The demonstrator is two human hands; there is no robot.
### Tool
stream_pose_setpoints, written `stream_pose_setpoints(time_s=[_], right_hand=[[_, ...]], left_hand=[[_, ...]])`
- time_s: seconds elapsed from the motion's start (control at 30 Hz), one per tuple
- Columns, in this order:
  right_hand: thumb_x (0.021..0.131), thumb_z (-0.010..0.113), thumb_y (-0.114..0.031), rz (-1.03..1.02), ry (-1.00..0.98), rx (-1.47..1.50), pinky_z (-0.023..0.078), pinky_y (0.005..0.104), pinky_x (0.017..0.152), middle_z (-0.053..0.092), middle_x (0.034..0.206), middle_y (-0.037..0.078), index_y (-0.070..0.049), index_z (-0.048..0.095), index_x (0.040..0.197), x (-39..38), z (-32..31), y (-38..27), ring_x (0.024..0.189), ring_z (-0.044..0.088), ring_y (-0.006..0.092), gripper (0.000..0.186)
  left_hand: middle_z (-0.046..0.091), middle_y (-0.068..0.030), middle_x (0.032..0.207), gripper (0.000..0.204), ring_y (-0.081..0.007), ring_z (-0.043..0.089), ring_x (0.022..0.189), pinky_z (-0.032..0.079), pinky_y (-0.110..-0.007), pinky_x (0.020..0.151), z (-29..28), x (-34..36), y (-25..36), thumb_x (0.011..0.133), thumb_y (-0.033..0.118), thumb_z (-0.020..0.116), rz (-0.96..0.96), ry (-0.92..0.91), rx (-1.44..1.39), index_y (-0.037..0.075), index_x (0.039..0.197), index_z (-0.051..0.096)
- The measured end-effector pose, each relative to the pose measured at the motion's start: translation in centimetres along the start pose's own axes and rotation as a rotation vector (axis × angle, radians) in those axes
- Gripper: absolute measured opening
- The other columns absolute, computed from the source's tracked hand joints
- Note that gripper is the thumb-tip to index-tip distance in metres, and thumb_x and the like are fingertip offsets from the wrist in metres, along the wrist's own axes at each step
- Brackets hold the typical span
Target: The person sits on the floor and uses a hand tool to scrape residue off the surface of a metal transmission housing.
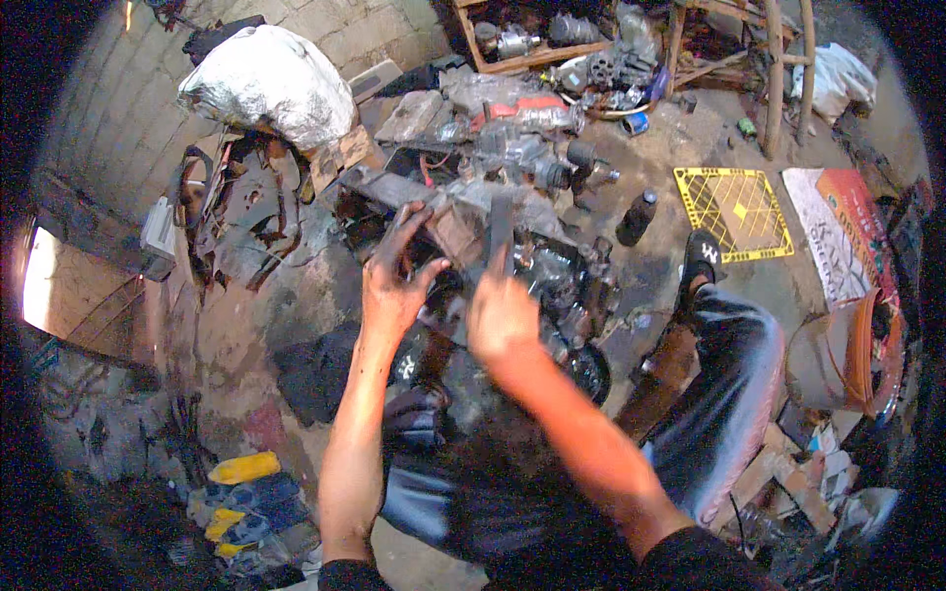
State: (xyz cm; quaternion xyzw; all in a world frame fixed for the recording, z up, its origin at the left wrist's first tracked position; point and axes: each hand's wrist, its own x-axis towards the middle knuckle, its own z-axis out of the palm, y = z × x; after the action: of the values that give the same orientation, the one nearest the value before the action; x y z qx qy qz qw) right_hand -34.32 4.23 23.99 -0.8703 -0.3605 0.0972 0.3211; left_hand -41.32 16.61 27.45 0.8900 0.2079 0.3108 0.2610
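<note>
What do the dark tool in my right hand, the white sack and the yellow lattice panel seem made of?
Dark tool: perhaps metal, dull grey, but blurred.
White sack: likely plastic, slightly shiny, crinkled.
Yellow lattice panel: probably moulded plastic, evenly coloured, regular bars.

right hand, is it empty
No, the right hand is closed around a dark bar-shaped object, which sticks out beyond it.
</note>
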Motion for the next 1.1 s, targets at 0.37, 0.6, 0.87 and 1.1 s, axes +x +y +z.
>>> stream_pose_setpoints(time_s=[0.37,0.6,0.87,1.1], right_hand=[[0.079,0.053,-0.012,-0.119,-0.043,0.070,0.052,0.0511,0.067,0.062,0.084,0.028,0.008,0.054,0.099,3.9,-1.7,1.1,0.076,0.063,0.0418,0.029],[0.080,0.050,-0.012,-0.031,0.032,0.068,0.052,0.0495,0.064,0.062,0.079,0.028,0.007,0.056,0.094,-2.4,-0.6,0.0,0.072,0.063,0.0413,0.024],[0.081,0.051,-0.011,-0.043,0.062,-0.100,0.054,0.0458,0.061,0.063,0.081,0.026,0.007,0.056,0.108,-3.7,1.4,0.3,0.070,0.065,0.0378,0.033],[0.079,0.052,-0.011,-0.123,-0.026,0.054,0.053,0.0463,0.061,0.061,0.088,0.027,0.007,0.046,0.123,0.4,0.7,2.2,0.070,0.062,0.0387,0.048]], left_hand=[[0.050,-0.0132,0.134,0.061,-0.0233,0.056,0.111,0.048,-0.030,0.080,-0.1,0.4,0.9,0.067,0.003,0.076,-0.051,-0.010,-0.017,0.008,0.124,0.055],[0.049,-0.0122,0.135,0.064,-0.0231,0.056,0.110,0.048,-0.031,0.079,-0.2,0.0,0.1,0.065,0.001,0.077,0.065,0.031,0.036,0.009,0.125,0.054],[0.050,-0.0107,0.135,0.063,-0.0240,0.050,0.122,0.043,-0.035,0.097,-0.3,-0.1,0.2,0.066,0.004,0.077,-0.049,-0.015,-0.078,0.010,0.124,0.055],[0.053,-0.0100,0.132,0.062,-0.0225,0.057,0.113,0.049,-0.031,0.081,0.2,0.0,0.0,0.065,0.007,0.079,0.039,0.045,0.027,0.011,0.123,0.057]])
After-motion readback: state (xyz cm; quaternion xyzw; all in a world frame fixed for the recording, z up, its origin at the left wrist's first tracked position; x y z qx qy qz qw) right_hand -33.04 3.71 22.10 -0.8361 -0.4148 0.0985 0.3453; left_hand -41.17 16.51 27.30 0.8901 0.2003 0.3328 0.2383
